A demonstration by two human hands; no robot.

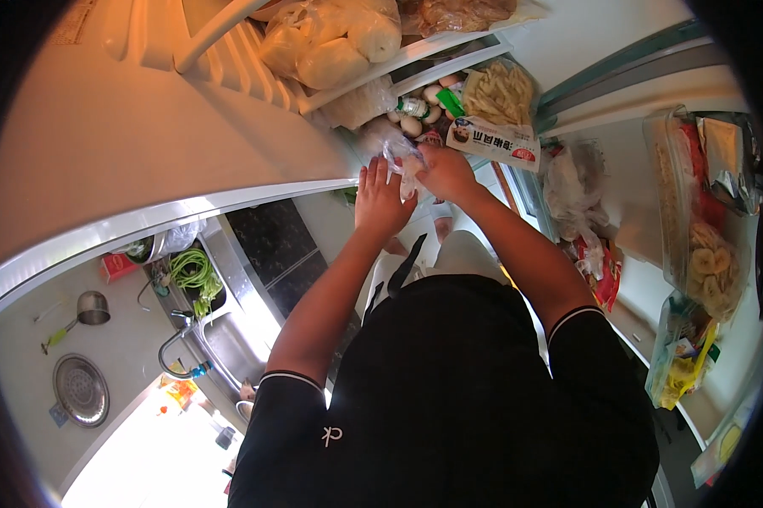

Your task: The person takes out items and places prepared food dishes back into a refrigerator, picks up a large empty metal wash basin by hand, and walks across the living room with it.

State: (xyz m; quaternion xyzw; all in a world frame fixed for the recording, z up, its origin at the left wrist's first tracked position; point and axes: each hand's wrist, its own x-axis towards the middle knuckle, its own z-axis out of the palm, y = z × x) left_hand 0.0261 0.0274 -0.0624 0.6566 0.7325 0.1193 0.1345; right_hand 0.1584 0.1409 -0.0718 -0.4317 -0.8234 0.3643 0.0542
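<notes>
In the lower part of the open refrigerator, my right hand (448, 171) grips a crumpled clear plastic bag (397, 147) from the right. My left hand (381, 200) meets the bag from the other side, its fingers stretched along it and the thumb apart; whether it pinches the film I cannot tell. What the bag holds is blurred. Just beyond it lie several eggs (412, 125) and a small green-and-white package (413, 106). A clear pack of chicken feet (499, 92) with a printed header stands to the right of my right hand.
Above, a white wire-style shelf (349, 79) carries a bag of pale buns (337, 41). On the right, the open door has bins with bagged food (711, 260) and a knotted plastic bag (575, 184). Behind at left, a steel sink (238, 336) holds green stalks (194, 273).
</notes>
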